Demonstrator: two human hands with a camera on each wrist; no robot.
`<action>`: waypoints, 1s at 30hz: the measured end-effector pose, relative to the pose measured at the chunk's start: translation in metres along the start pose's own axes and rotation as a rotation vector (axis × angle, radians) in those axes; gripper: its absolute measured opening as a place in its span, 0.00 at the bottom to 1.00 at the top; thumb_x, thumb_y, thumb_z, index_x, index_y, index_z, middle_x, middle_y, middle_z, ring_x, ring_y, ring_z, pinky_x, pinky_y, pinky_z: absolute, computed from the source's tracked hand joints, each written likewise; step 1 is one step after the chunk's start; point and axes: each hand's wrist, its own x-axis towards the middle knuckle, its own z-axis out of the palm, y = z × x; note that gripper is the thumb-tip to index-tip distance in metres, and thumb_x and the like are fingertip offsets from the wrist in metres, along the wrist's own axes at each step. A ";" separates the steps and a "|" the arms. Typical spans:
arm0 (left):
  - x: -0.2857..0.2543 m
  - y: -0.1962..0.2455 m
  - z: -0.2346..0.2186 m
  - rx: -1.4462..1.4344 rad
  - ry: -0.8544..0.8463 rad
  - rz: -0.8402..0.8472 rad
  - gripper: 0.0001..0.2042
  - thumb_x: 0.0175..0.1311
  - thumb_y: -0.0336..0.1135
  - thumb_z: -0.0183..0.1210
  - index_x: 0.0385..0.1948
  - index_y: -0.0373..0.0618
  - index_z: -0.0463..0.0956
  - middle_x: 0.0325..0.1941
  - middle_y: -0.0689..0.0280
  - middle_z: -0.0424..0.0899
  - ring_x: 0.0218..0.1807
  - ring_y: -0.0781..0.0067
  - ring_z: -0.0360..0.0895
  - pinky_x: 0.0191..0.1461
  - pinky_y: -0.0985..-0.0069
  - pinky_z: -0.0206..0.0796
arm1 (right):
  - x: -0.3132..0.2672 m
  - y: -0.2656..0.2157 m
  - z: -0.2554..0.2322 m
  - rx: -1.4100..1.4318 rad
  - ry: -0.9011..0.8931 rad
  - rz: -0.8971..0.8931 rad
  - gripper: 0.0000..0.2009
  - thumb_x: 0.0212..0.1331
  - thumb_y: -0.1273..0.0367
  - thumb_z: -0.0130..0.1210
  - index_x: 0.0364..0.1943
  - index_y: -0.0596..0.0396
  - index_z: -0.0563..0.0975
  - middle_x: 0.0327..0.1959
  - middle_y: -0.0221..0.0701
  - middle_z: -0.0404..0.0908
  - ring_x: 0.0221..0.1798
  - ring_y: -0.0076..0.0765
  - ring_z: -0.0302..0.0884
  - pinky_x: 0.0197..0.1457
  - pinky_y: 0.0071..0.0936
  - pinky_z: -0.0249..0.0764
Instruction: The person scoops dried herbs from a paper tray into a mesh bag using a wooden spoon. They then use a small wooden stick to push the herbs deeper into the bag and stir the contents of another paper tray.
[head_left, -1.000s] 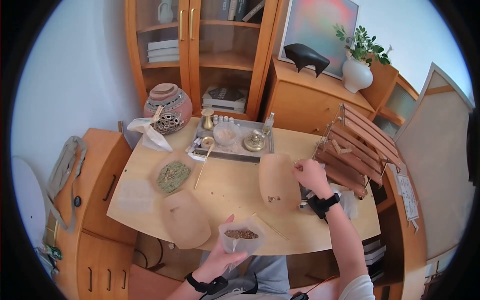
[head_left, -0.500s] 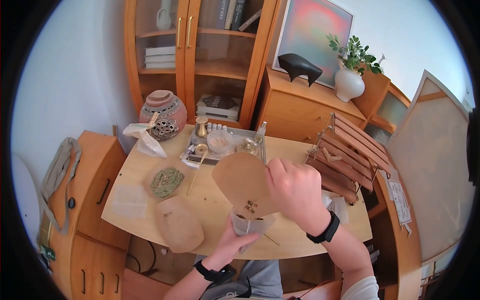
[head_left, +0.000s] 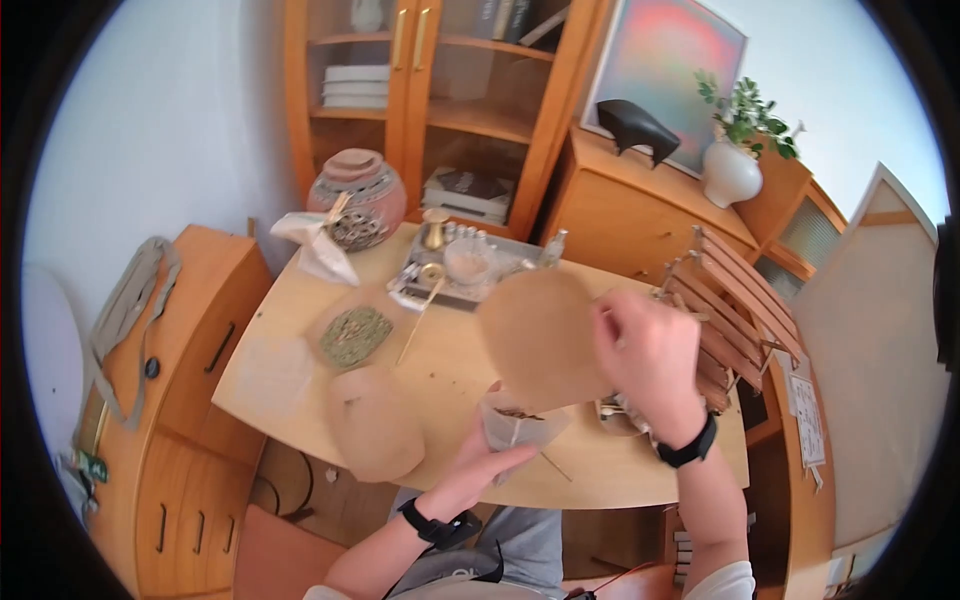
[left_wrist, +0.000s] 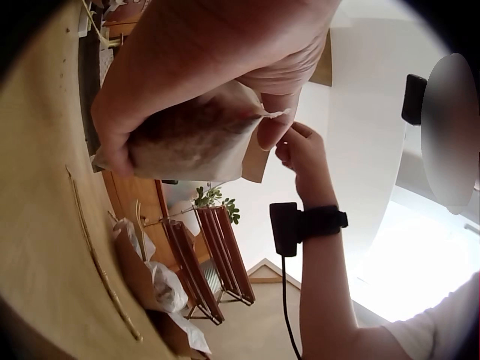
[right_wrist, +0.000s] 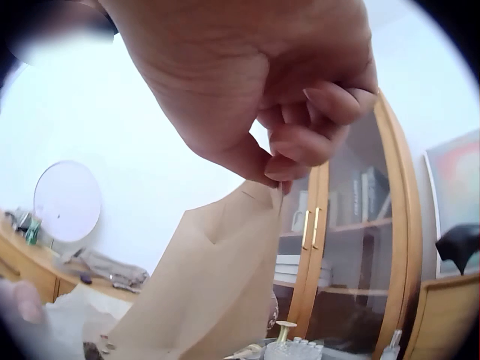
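My left hand (head_left: pixel 470 472) grips a translucent pale paper pouch (head_left: pixel 512 432) near the table's front edge, its mouth upward. Dark brown dried bits show through the pouch's side in the left wrist view. Thumb and fingers of my right hand (head_left: pixel 652 360) pinch one edge of a brown paper sheet (head_left: pixel 540 340). The sheet is raised and tilted, its lower edge right at the pouch's mouth. In the right wrist view a few small dried pieces (right_wrist: pixel 106 345) lie at the sheet's low end.
Green dried herbs (head_left: pixel 355 337) lie on paper at the left, behind another brown sheet (head_left: pixel 375 435). At the back is a grey tray (head_left: pixel 455 300) with small vessels. A wooden slatted rack (head_left: pixel 740 300) stands right. A thin stick (left_wrist: pixel 97 255) lies near the front edge.
My right hand has picked the brown paper sheet up from the table and brought it over the pouch. Small pieces visible on the sheet half a second ago have slid down toward the pouch.
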 end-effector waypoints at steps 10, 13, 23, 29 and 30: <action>-0.043 -0.017 -0.006 -0.019 -0.036 -0.109 0.55 0.62 0.26 0.69 0.84 0.48 0.32 0.81 0.60 0.56 0.81 0.64 0.57 0.81 0.63 0.54 | -0.053 0.138 0.103 0.437 -0.461 0.649 0.11 0.60 0.66 0.63 0.31 0.63 0.85 0.20 0.36 0.85 0.22 0.30 0.83 0.30 0.29 0.77; -0.067 -0.006 -0.007 -0.054 -0.058 -0.085 0.56 0.61 0.27 0.70 0.84 0.47 0.33 0.81 0.61 0.56 0.82 0.66 0.55 0.83 0.62 0.50 | -0.060 0.135 0.126 0.469 -0.549 0.728 0.10 0.59 0.67 0.61 0.31 0.61 0.87 0.18 0.35 0.85 0.19 0.28 0.82 0.28 0.28 0.77; -0.167 0.071 -0.049 0.103 0.229 0.074 0.63 0.49 0.34 0.79 0.83 0.53 0.36 0.77 0.56 0.66 0.76 0.58 0.68 0.78 0.59 0.62 | -0.068 0.080 0.134 0.039 -0.423 0.469 0.10 0.58 0.63 0.64 0.30 0.55 0.88 0.29 0.41 0.89 0.33 0.47 0.89 0.39 0.39 0.84; -0.173 0.121 -0.102 0.314 0.562 0.452 0.64 0.48 0.40 0.80 0.83 0.50 0.37 0.74 0.60 0.67 0.73 0.59 0.70 0.74 0.58 0.68 | -0.107 -0.049 0.086 0.843 -0.576 0.420 0.21 0.66 0.59 0.63 0.55 0.62 0.81 0.29 0.42 0.88 0.32 0.50 0.87 0.39 0.42 0.82; -0.172 0.123 -0.112 0.324 0.548 0.443 0.64 0.48 0.40 0.80 0.83 0.50 0.37 0.74 0.60 0.67 0.73 0.59 0.70 0.74 0.58 0.68 | -0.117 -0.070 0.094 0.871 -0.721 0.438 0.26 0.67 0.59 0.62 0.61 0.66 0.76 0.32 0.43 0.89 0.32 0.49 0.88 0.39 0.40 0.82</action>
